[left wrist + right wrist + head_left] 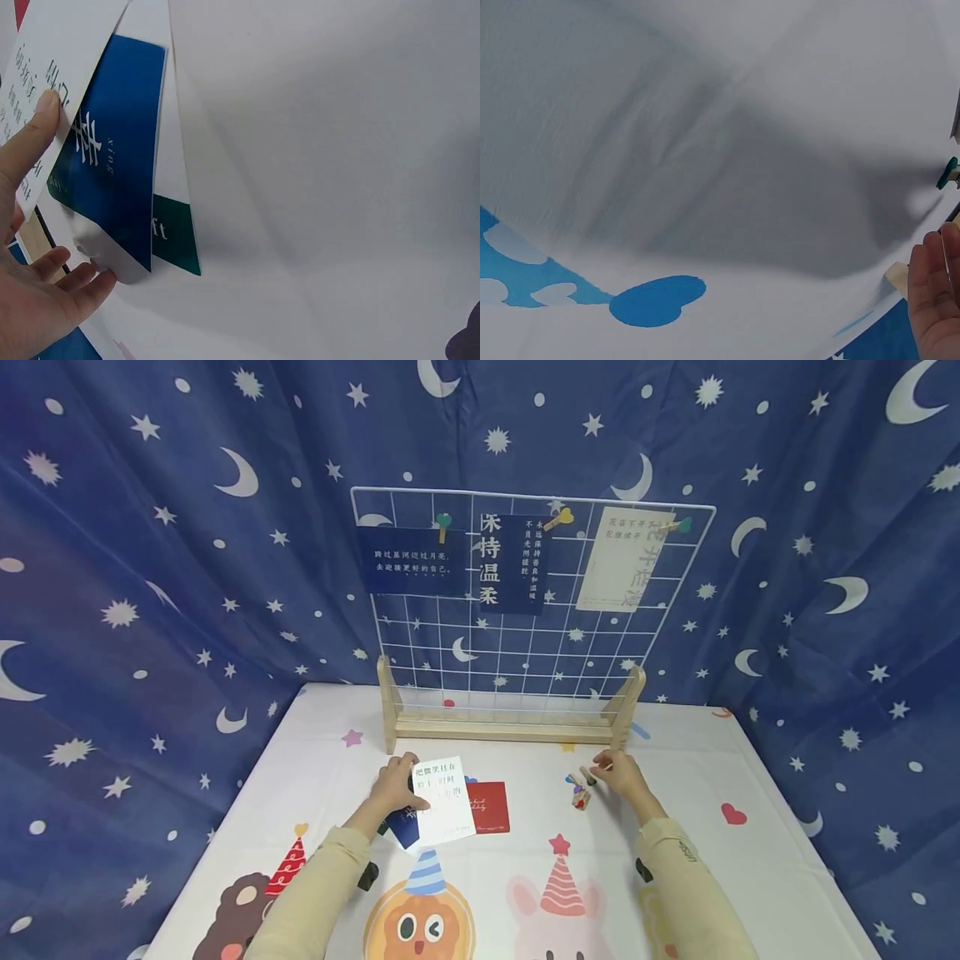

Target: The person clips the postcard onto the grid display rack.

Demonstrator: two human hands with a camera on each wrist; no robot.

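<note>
My left hand (395,785) holds a white card (442,814) with dark printed characters, the thumb laid across its face. Under and beside it in the left wrist view are a blue card (124,150) with white characters and a card with a dark green corner (176,232). A red card (489,807) lies just right of the white one. My right hand (621,777) is low over the table, fingertips right at a small wooden clip with a green end (591,780); I cannot tell whether it is pinched. Beside it lies a small cluster of wooden clips (579,797).
A white wire grid (517,672) on a wooden stand (502,729) stands at the back. Clipped onto it are a blue card (412,578), a dark blue card with large white characters (513,597) and a cream card (607,568). A starry blue curtain (225,552) surrounds the white tablecloth (697,760).
</note>
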